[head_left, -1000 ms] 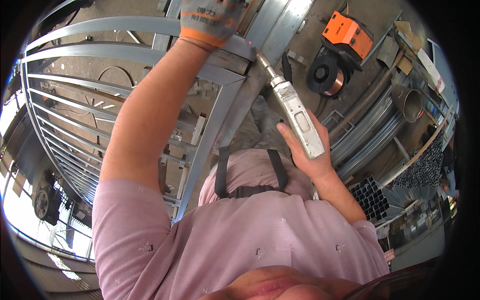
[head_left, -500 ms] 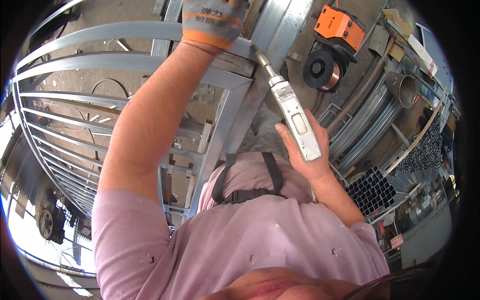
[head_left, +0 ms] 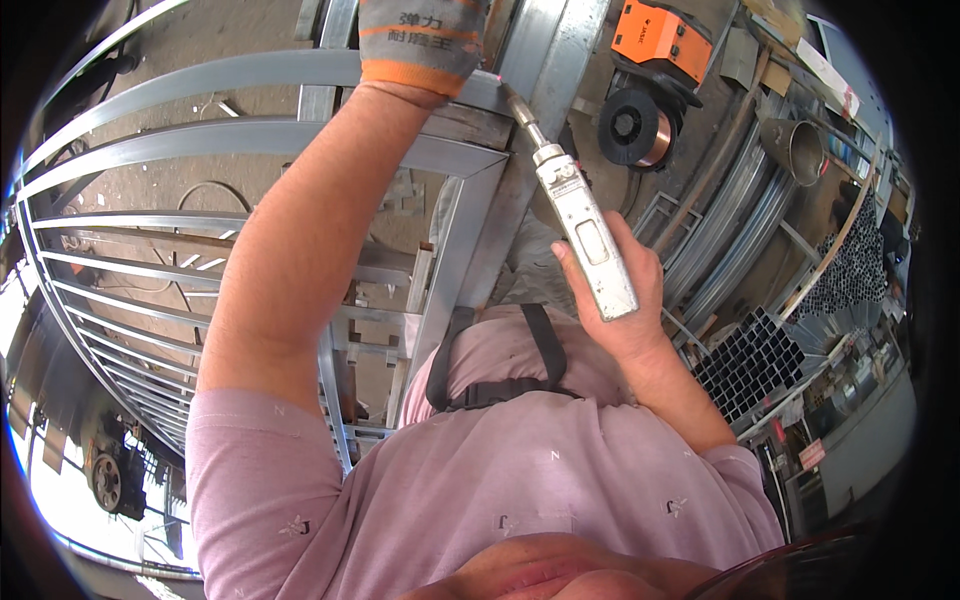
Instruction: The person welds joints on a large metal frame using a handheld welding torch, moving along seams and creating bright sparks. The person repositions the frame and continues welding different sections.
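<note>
A white-and-silver handheld welding gun (head_left: pixel 587 225) lies in my bare right hand (head_left: pixel 641 300), which is wrapped round its body. The gun's narrow nozzle points up and left to the end of a curved grey metal bar (head_left: pixel 290 68), where a small pinkish spot glows. Whether the nozzle touches the metal, I cannot tell. My left hand (head_left: pixel 420 45), in a grey and orange work glove, rests by the same bar just left of the nozzle. Its fingers are hidden past the upper edge. Under my left forearm spreads a barred metal frame (head_left: pixel 455 225) with a mitred corner.
At the upper right stands an orange machine (head_left: pixel 660 42) beside a black spool (head_left: pixel 633 130) of copper-coloured wire. Farther right are a metal cylinder (head_left: pixel 795 152), long metal lengths (head_left: pixel 725 240) and a stack of square tubes (head_left: pixel 750 365). A wide metal beam (head_left: pixel 550 60) runs beyond the nozzle.
The view has shifted slightly, moving the surroundings in the picture. Both hands and the welding gun keep nearly the same place against the metal frame.
</note>
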Motion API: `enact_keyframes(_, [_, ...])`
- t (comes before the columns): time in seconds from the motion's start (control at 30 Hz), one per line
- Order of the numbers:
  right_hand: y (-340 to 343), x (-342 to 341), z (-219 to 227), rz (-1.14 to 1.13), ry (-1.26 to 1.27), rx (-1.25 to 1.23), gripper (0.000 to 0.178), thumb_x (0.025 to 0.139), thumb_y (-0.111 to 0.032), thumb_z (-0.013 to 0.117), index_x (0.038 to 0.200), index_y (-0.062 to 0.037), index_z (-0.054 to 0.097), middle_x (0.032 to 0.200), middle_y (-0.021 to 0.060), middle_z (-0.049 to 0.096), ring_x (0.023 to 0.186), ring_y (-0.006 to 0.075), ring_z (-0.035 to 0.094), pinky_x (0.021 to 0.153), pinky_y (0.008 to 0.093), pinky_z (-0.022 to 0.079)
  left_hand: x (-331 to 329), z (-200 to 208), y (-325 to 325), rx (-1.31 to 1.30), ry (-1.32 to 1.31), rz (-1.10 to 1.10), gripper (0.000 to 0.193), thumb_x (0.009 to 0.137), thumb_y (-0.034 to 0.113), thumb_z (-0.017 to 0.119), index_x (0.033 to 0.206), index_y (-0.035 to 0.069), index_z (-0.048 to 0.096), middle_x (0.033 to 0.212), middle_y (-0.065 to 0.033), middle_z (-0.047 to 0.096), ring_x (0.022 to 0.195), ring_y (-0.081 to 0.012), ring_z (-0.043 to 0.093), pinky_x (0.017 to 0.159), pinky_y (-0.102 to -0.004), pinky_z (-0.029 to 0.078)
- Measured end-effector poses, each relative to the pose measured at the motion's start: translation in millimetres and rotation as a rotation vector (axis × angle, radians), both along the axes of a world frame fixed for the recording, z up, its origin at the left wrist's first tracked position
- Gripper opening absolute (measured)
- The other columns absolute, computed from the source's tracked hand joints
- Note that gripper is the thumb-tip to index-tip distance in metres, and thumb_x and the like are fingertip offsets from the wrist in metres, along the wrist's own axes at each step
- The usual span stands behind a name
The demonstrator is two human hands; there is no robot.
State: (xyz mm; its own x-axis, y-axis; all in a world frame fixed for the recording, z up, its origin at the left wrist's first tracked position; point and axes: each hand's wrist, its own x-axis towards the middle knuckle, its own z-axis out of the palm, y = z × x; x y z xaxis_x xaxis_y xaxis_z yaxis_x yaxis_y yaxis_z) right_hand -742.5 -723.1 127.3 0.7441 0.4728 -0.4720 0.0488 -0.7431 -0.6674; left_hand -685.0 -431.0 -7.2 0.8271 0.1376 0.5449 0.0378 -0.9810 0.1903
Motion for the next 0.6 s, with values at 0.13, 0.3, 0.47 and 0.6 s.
enact_keyframes(0.13, [1, 1, 2, 0.011, -0.013, -0.011, 0.027, 0.093, -0.016, 0.084, 0.108, -0.0038, 0.065, 0.087, 0.0190, 0.076, 0.087, 0.0407, 0.078, 0.069, 0.0398, 0.059, 1, -1, 1, -0.026, 0.028, 0.000, 0.017, 0.089, 0.016, 0.069, 0.105, 0.011, 0.064, 0.114, -0.0103, 0.068, 0.108, -0.0340, 0.065, 0.089, -0.0492, 0.053])
enact_keyframes(0.3, [5, -1, 4, -0.009, 0.010, -0.028, 0.027, 0.093, -0.016, 0.084, 0.107, -0.0037, 0.065, 0.088, 0.0188, 0.077, 0.086, 0.0401, 0.078, 0.070, 0.0390, 0.059, 0, -3, -1, -0.020, 0.005, 0.009, 0.017, 0.090, 0.017, 0.068, 0.106, 0.011, 0.064, 0.115, -0.0102, 0.068, 0.109, -0.0325, 0.065, 0.092, -0.0491, 0.052])
enact_keyframes(0.47, [6, 0, 5, 0.026, -0.016, -0.037, 0.027, 0.093, -0.017, 0.083, 0.107, -0.0037, 0.065, 0.088, 0.0194, 0.077, 0.086, 0.0411, 0.077, 0.068, 0.0412, 0.059, -6, -13, 4, 0.003, 0.126, 0.025, 0.027, 0.088, 0.016, 0.071, 0.115, 0.012, 0.067, 0.114, -0.0097, 0.066, 0.113, -0.0314, 0.064, 0.099, -0.0486, 0.052])
enact_keyframes(0.6, [7, 2, 7, 0.085, -0.083, -0.035, 0.023, 0.097, -0.015, 0.081, 0.103, 0.0004, 0.066, 0.076, 0.0126, 0.071, 0.069, 0.0246, 0.075, 0.063, 0.0335, 0.054, -4, -24, 8, -0.002, 0.069, 0.012, 0.030, 0.087, 0.013, 0.070, 0.116, 0.012, 0.067, 0.115, -0.0101, 0.065, 0.116, -0.0314, 0.063, 0.100, -0.0482, 0.053])
